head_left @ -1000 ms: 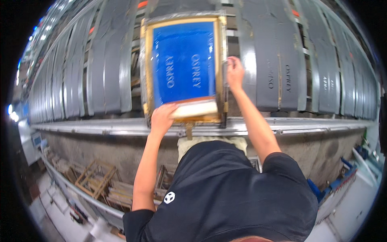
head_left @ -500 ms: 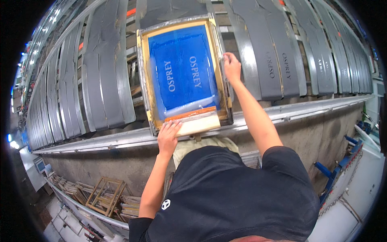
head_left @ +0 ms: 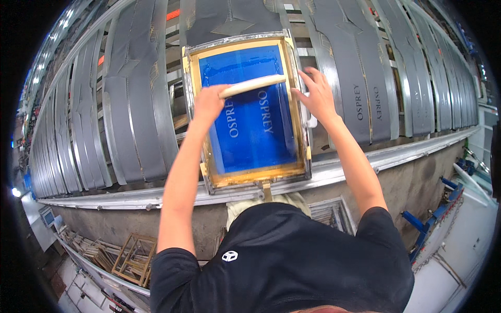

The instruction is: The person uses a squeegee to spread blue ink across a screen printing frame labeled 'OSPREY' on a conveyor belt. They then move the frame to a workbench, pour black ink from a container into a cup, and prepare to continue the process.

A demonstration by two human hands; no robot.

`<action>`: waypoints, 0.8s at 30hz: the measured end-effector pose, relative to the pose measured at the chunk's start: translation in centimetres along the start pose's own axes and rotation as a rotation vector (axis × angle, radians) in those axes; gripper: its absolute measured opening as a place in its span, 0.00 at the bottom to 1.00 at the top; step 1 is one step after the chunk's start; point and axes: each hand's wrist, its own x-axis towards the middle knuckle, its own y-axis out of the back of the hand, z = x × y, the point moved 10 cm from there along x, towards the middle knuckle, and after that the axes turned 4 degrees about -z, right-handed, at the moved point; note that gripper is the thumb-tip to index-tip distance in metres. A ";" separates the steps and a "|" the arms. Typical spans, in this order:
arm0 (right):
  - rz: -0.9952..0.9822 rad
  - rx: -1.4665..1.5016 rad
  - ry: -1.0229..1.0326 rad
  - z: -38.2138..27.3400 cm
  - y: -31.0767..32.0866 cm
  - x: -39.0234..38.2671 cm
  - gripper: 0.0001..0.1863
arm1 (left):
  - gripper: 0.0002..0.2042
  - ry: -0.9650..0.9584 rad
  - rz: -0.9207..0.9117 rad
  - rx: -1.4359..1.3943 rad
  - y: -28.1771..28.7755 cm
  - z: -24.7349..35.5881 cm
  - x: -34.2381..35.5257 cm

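A screen-printing frame [head_left: 302, 156] lies over the dark grey panels in front of me, its blue mesh [head_left: 261, 151] marked with two lines of pale lettering. Across the upper part of the mesh goes a squeegee with a pale wooden handle [head_left: 254, 86]. My left hand [head_left: 209, 107] is closed round the squeegee's left end, above the frame's left side. At the frame's right edge is my right hand [head_left: 317, 96], fingers spread and thumb apart, close to the rim. Whether its fingertips touch the rim, I cannot tell. The squeegee's blade is hidden under the handle.
Rows of grey fabric panels [head_left: 130, 115] on metal boards stretch to both sides; some on the right [head_left: 360, 83] carry printed lettering. A metal rail [head_left: 167, 199] runs along the near edge. Wooden frames [head_left: 134, 258] are stacked low at left, and a blue metal bracket [head_left: 417, 221] stands at right.
My left hand has carried the squeegee from the near end of the frame to its upper part. My right hand has stayed by the right edge, its fingers now more spread.
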 end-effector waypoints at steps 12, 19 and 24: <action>-0.097 0.100 0.020 -4.7 -8.1 2.3 0.17 | 0.18 -0.104 0.048 0.047 -2.3 -0.3 0.0; -0.078 0.283 0.078 -10.3 -5.3 -15.0 0.19 | 0.25 -0.079 -0.035 0.019 -5.2 3.5 -18.4; -0.108 0.347 0.120 -12.0 -3.3 -16.7 0.20 | 0.27 -0.120 -0.009 0.030 -4.0 4.8 -20.8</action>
